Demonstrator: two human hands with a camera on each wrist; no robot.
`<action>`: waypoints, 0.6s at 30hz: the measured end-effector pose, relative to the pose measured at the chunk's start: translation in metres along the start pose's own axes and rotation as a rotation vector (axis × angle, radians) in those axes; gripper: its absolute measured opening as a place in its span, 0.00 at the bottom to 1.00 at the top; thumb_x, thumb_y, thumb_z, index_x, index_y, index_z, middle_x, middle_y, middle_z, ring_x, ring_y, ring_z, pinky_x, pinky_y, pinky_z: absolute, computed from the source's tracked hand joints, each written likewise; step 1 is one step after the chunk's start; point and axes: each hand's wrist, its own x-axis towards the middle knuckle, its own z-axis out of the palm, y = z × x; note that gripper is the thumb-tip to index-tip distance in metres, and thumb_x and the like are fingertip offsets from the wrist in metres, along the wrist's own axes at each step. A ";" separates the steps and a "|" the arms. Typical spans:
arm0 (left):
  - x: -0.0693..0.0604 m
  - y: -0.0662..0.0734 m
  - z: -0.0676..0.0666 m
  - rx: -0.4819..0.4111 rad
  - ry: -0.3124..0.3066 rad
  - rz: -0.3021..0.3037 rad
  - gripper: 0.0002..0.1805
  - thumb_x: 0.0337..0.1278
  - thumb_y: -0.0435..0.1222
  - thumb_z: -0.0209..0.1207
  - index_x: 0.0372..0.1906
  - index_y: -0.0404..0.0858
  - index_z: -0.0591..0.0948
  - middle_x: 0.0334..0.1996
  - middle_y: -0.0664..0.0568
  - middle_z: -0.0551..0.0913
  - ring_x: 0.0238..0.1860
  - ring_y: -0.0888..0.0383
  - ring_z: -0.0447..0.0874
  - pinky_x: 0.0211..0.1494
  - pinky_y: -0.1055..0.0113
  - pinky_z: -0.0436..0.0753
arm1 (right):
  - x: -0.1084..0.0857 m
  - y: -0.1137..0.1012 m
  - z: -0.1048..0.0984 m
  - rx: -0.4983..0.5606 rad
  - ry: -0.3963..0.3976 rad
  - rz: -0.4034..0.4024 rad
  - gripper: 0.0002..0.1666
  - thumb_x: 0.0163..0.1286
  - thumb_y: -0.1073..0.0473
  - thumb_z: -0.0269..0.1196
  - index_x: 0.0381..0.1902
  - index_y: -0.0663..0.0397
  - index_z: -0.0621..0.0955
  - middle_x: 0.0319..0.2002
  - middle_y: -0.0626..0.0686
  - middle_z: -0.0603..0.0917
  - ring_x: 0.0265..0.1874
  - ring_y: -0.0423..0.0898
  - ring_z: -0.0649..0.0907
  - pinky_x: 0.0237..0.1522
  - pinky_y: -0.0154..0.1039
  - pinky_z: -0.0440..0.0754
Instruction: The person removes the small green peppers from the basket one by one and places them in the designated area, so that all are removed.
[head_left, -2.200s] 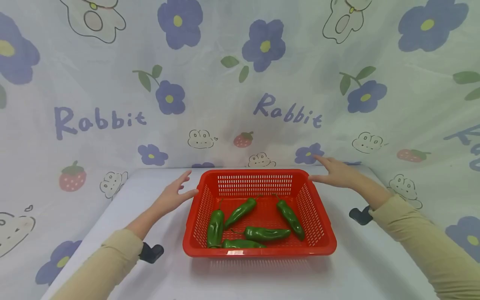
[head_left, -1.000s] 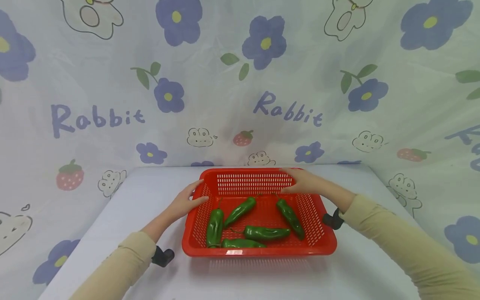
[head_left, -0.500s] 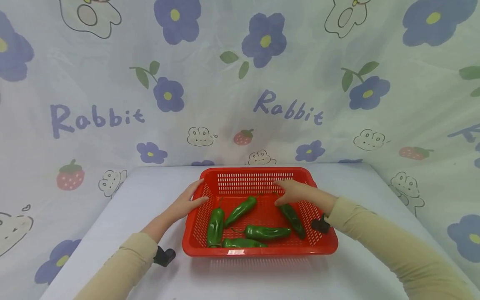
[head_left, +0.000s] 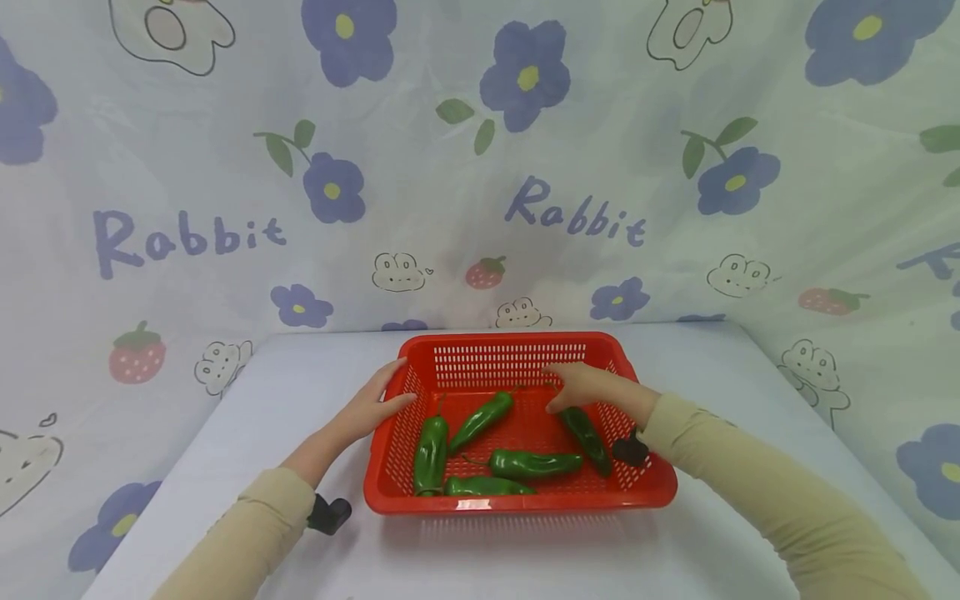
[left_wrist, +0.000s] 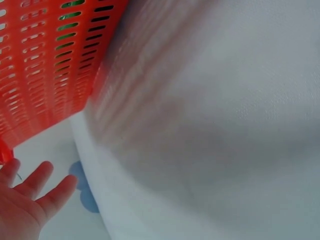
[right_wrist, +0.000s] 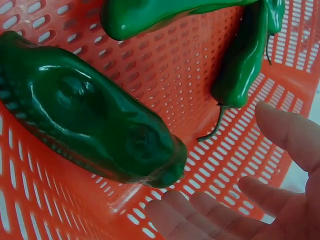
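Note:
Several green peppers lie in a red perforated basket (head_left: 555, 503). My left hand (head_left: 366, 410) is at the basket's left rim, fingers along the outside and thumb toward the inside; in the left wrist view its fingers (left_wrist: 37, 181) extend beside the basket wall. My right hand (head_left: 588, 386) reaches into the basket over the stem end of the right-hand pepper (head_left: 586, 440). Seen from the right wrist, this pepper (right_wrist: 95, 112) lies before the spread fingers, with nothing gripped. Another pepper (right_wrist: 242, 65) with a thin stem lies farther off.
Other peppers are the upright left one (head_left: 431, 457), a slanted one (head_left: 482, 422), a level one (head_left: 535, 466) and one along the front wall (head_left: 487, 487). The white table (head_left: 315, 358) meets a patterned cloth (head_left: 450, 208) behind.
My right hand has moved left from outside the basket's right rim, then lower into the basket over the right pepper. My left hand has shifted right to the left rim. The peppers stay put.

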 end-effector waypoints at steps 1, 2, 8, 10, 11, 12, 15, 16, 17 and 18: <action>0.000 0.000 0.000 0.003 0.001 -0.002 0.39 0.59 0.44 0.53 0.70 0.37 0.50 0.65 0.36 0.57 0.60 0.39 0.66 0.51 0.53 0.78 | 0.001 0.001 0.001 0.013 -0.008 0.011 0.43 0.54 0.55 0.67 0.66 0.59 0.63 0.61 0.61 0.69 0.59 0.56 0.70 0.60 0.53 0.68; 0.000 -0.001 0.000 0.002 0.000 -0.002 0.39 0.59 0.44 0.53 0.70 0.37 0.50 0.65 0.36 0.57 0.60 0.39 0.65 0.51 0.53 0.78 | 0.002 0.002 0.001 0.023 -0.016 0.019 0.43 0.54 0.55 0.67 0.66 0.59 0.63 0.61 0.61 0.69 0.58 0.56 0.70 0.60 0.53 0.68; 0.001 -0.002 0.002 -0.004 -0.002 -0.012 0.38 0.60 0.43 0.53 0.70 0.38 0.50 0.67 0.36 0.55 0.62 0.39 0.63 0.54 0.51 0.76 | 0.010 0.009 0.005 0.123 -0.046 0.072 0.43 0.53 0.57 0.68 0.65 0.57 0.63 0.60 0.60 0.70 0.53 0.53 0.74 0.56 0.51 0.73; 0.000 -0.002 0.002 -0.009 0.002 -0.012 0.38 0.60 0.43 0.53 0.70 0.38 0.50 0.66 0.36 0.56 0.61 0.39 0.63 0.53 0.52 0.77 | 0.011 0.010 0.005 0.139 -0.052 0.082 0.43 0.53 0.57 0.68 0.65 0.57 0.63 0.60 0.60 0.70 0.52 0.53 0.74 0.54 0.50 0.74; 0.000 -0.001 0.003 -0.012 0.003 -0.012 0.38 0.60 0.43 0.53 0.70 0.38 0.50 0.66 0.36 0.56 0.61 0.39 0.64 0.52 0.52 0.77 | 0.012 0.011 0.005 0.142 -0.053 0.084 0.43 0.53 0.57 0.68 0.65 0.57 0.63 0.60 0.60 0.69 0.52 0.53 0.74 0.54 0.50 0.74; 0.000 -0.001 0.002 -0.012 0.006 -0.012 0.38 0.60 0.43 0.53 0.70 0.37 0.51 0.66 0.36 0.56 0.61 0.39 0.64 0.52 0.52 0.78 | 0.012 0.011 0.006 0.148 -0.054 0.086 0.43 0.53 0.57 0.68 0.65 0.57 0.63 0.61 0.60 0.69 0.53 0.53 0.73 0.54 0.51 0.74; -0.001 0.000 0.002 -0.003 0.017 -0.008 0.38 0.59 0.43 0.54 0.70 0.37 0.52 0.66 0.36 0.56 0.61 0.39 0.64 0.51 0.53 0.78 | 0.013 0.012 0.007 0.178 -0.059 0.101 0.44 0.52 0.59 0.68 0.65 0.58 0.63 0.61 0.61 0.68 0.52 0.54 0.74 0.52 0.50 0.76; -0.001 0.000 0.002 0.002 0.021 -0.008 0.38 0.59 0.43 0.54 0.70 0.37 0.52 0.66 0.36 0.56 0.61 0.38 0.63 0.51 0.52 0.78 | 0.014 0.013 0.008 0.179 -0.060 0.105 0.44 0.52 0.59 0.69 0.65 0.58 0.63 0.60 0.61 0.68 0.51 0.53 0.74 0.51 0.50 0.77; -0.001 0.000 0.001 0.013 0.027 -0.003 0.38 0.58 0.43 0.54 0.69 0.37 0.52 0.67 0.36 0.55 0.62 0.38 0.62 0.51 0.51 0.78 | 0.015 0.013 0.009 0.176 -0.062 0.104 0.44 0.52 0.60 0.69 0.65 0.58 0.64 0.59 0.61 0.69 0.49 0.52 0.76 0.50 0.49 0.78; -0.001 0.000 0.001 0.028 0.035 0.003 0.38 0.58 0.43 0.54 0.69 0.37 0.53 0.67 0.36 0.54 0.63 0.38 0.60 0.52 0.50 0.77 | 0.015 0.014 0.010 0.173 -0.065 0.105 0.43 0.51 0.60 0.69 0.65 0.58 0.64 0.58 0.61 0.70 0.48 0.52 0.76 0.49 0.48 0.78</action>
